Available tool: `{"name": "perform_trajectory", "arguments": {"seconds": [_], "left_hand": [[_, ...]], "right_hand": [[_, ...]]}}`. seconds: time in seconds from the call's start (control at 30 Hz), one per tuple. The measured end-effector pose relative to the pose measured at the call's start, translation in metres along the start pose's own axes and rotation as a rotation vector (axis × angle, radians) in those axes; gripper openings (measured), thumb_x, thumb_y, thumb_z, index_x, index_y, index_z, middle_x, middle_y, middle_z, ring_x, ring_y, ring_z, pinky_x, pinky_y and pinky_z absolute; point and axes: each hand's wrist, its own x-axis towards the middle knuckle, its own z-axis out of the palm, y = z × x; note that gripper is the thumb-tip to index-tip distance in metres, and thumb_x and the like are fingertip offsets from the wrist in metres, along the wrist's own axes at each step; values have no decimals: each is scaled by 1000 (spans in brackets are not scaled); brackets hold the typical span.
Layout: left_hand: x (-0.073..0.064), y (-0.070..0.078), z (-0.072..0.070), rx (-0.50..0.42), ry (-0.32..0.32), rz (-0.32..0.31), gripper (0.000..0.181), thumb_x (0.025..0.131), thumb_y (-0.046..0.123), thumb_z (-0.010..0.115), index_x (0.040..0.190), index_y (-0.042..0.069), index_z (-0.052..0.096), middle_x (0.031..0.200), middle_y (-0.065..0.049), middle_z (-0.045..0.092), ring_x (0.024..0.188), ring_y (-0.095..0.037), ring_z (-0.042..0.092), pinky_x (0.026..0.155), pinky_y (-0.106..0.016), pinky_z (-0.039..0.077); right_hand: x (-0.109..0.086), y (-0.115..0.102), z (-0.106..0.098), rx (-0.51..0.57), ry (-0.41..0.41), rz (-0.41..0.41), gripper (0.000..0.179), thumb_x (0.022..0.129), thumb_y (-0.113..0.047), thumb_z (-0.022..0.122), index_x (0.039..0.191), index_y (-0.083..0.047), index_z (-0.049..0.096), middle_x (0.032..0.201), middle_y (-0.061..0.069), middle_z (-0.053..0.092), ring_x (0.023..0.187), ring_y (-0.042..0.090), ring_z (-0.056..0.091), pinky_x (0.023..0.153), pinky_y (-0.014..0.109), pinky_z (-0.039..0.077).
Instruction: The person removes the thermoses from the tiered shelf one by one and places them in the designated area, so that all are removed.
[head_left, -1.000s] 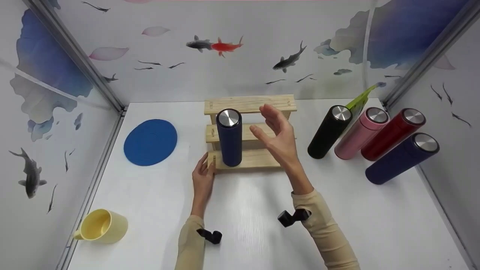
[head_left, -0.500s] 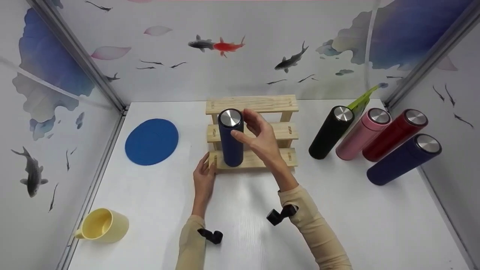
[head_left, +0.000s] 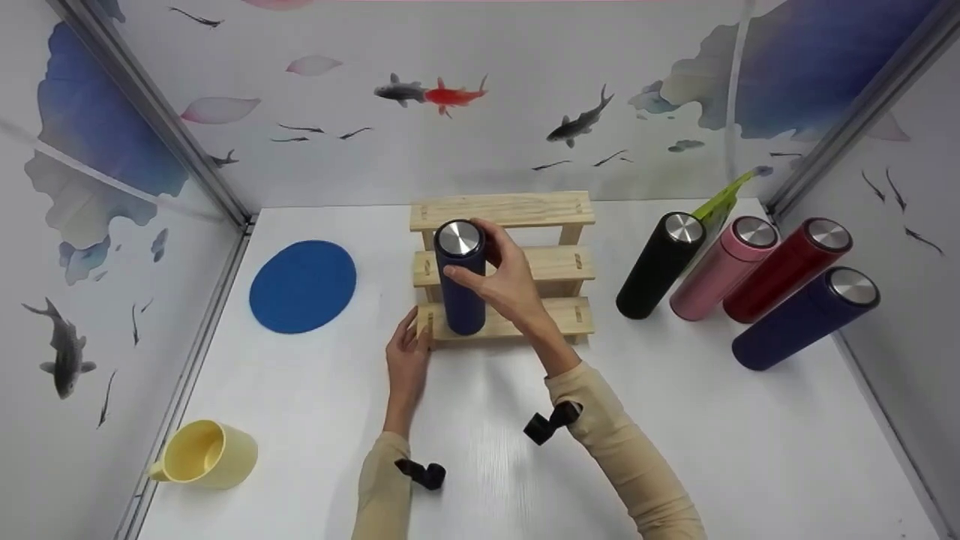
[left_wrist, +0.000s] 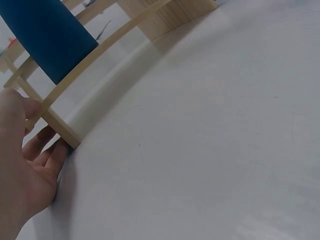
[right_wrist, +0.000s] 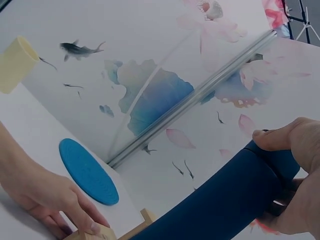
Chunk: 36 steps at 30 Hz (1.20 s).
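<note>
A dark blue thermos flask (head_left: 466, 311) with a silver lid top stands upright on the lowest step of a three-tier wooden rack (head_left: 510, 212). My right hand (head_left: 508, 283) holds this flask near its top, thumb on the front and fingers behind, as the right wrist view also shows at its dark upper end (right_wrist: 220, 195). At the rack's front left corner, my left hand (head_left: 409, 358) grips the end of the lowest step. In the left wrist view the thumb lies on the board while the fingers reach round the leg (left_wrist: 61, 129).
Right of the rack stand a black flask (head_left: 656, 274), a pink one (head_left: 716, 274), a red one (head_left: 780, 274) and another dark blue one (head_left: 799, 322). A green-tipped object (head_left: 724, 199) is behind them. A round blue mat (head_left: 302, 286) and a yellow mug (head_left: 232, 454) are on the left.
My right hand has moved left from beside the flask and closed round its upper part. My left hand has stayed on the rack's corner, and the flask has not moved.
</note>
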Motion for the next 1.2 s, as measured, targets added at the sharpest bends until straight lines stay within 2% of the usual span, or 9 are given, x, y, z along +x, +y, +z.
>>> {"name": "perform_trajectory", "arguments": {"seconds": [0.23,0.47,0.7,0.83,0.93,1.07,1.2], "left_hand": [[1,1,0,14,10,-16,48,102,16,61,149,17,51,147,-17,56,129,-29,61,88,-25,57],[-10,32,1,-2,-13,-40,51,101,9,60,150,6,48,148,-23,53,132,-36,58,92,-30,57],[-11,29,2,-6,-9,-20,50,102,9,60,150,5,48,149,-25,51,133,-38,57,91,-25,56],[-10,30,2,-19,-7,-20,50,101,7,60,149,3,49,148,-25,53,133,-36,56,91,-26,56],[-6,20,1,-20,-5,-20,50,101,7,61,149,4,49,147,-24,54,134,-35,56,92,-29,57],[1,4,1,-15,0,-18,52,101,10,62,151,7,48,149,-21,53,135,-33,56,93,-29,56],[2,1,1,-1,12,-14,51,102,15,63,151,12,49,149,-19,54,134,-30,56,93,-27,55]], "right_hand": [[-5,-3,-9,-118,13,2,78,77,-12,88,144,-1,50,132,17,63,120,30,61,106,41,48],[-9,-6,-23,-139,-4,-30,69,79,-13,87,140,-3,56,130,16,65,121,29,63,109,40,47],[-16,-4,-32,-107,32,-29,70,79,-11,88,140,-2,56,129,19,66,120,31,63,107,44,49],[-20,-2,-36,-104,49,-45,68,79,-10,87,139,-2,57,128,20,65,120,30,64,106,47,50],[-22,0,-40,-98,67,-52,67,80,-9,86,139,-1,56,129,23,64,119,32,64,106,49,50],[-25,2,-46,-90,89,-52,67,80,-6,86,140,0,56,128,22,64,117,32,64,105,43,51],[-28,1,-53,-98,111,-54,67,80,-7,86,140,-1,56,127,19,65,116,30,65,104,37,52]]}}
